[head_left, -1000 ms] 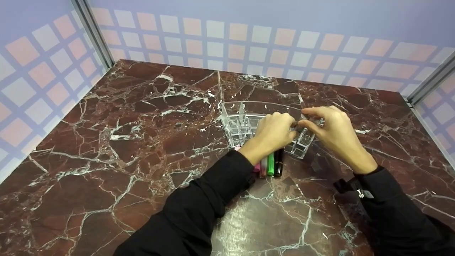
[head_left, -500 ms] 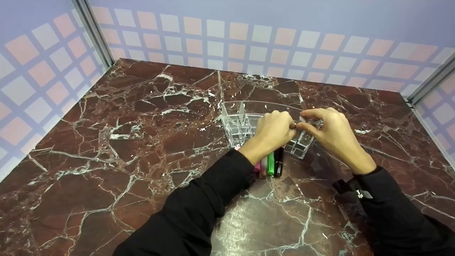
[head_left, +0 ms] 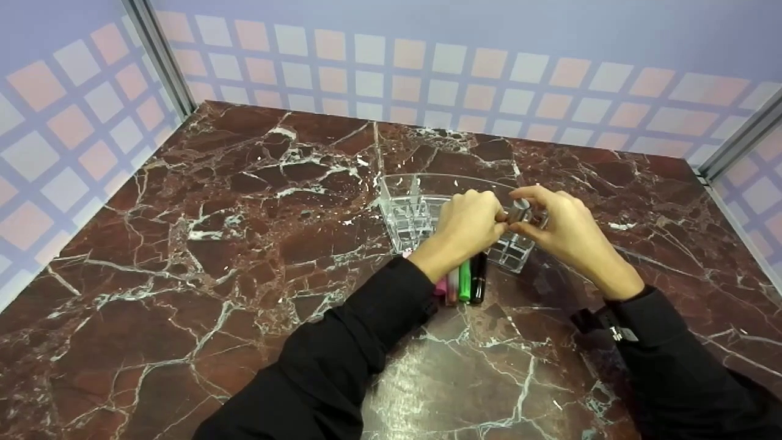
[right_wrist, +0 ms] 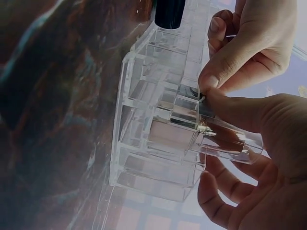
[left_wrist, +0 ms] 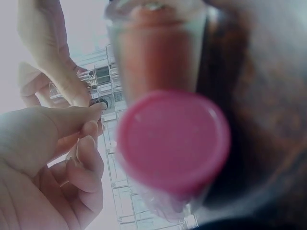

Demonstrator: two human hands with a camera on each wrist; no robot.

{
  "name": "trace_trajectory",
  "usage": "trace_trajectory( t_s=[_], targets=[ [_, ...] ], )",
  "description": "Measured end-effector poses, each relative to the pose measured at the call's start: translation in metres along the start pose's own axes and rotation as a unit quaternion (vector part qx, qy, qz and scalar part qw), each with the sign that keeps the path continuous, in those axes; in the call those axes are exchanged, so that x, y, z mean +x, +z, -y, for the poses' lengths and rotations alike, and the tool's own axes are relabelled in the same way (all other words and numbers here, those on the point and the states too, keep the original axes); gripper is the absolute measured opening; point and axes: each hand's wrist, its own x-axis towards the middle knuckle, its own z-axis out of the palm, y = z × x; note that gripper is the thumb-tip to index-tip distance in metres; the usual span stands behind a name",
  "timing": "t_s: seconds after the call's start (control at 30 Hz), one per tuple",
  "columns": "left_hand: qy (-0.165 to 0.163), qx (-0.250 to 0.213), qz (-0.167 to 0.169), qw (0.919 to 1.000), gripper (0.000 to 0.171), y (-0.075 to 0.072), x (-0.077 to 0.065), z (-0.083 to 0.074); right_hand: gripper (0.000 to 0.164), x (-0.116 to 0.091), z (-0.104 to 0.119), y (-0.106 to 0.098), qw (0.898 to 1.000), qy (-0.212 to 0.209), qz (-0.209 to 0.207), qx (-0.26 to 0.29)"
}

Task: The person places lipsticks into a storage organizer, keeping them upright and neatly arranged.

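Both hands meet above a clear acrylic organizer (head_left: 406, 217) with many small compartments. My right hand (head_left: 571, 235) holds a silver cylinder (head_left: 519, 209) between thumb and fingers in the head view. My left hand (head_left: 467, 223) reaches across, its thumb and forefinger pinching at the cylinder's near end, where a small dark piece shows in the left wrist view. The fingertips partly hide that spot. Beside the right fingers, a clear tube with a brownish inside (right_wrist: 228, 141) sticks out above the organizer. Its lower end is unclear.
Below the left wrist several tubes lie side by side: a pink-capped tube (left_wrist: 172, 141), a reddish-brown tube (left_wrist: 158, 60), a green tube (head_left: 465, 281) and a black tube (head_left: 478, 278). A dark red marbled table (head_left: 244, 342) carries everything. Tiled panels (head_left: 366, 61) stand behind.
The right fingers have shifted and spread a little, so the silver cylinder now shows between them. The left hand has barely moved; the organizer and tubes stay put.
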Motion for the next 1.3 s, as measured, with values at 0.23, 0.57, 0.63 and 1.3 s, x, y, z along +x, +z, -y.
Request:
trace_trajectory(
  t_s=[0.23, 0.57, 0.63, 1.3],
  targets=[
    [-0.002, -0.004, 0.011, 0.9999, 0.011, -0.002, -0.001, 0.0, 0.063, 0.001, 0.0, 0.003, 1.0, -0.013, 0.017, 0.005],
    [-0.015, -0.009, 0.029, 0.9994, 0.014, -0.014, -0.003, 0.001, 0.073, -0.003, 0.003, -0.007, 1.0, 0.002, 0.026, 0.012],
    [-0.023, -0.009, 0.035, 0.9991, 0.016, -0.018, -0.003, 0.001, 0.072, -0.004, 0.005, -0.009, 1.0, 0.007, 0.019, 0.012],
    [-0.036, 0.089, 0.289, 0.9525, 0.042, -0.047, -0.021, -0.008, 0.033, -0.001, 0.02, -0.015, 0.984, -0.174, -0.049, 0.003]
  ],
)
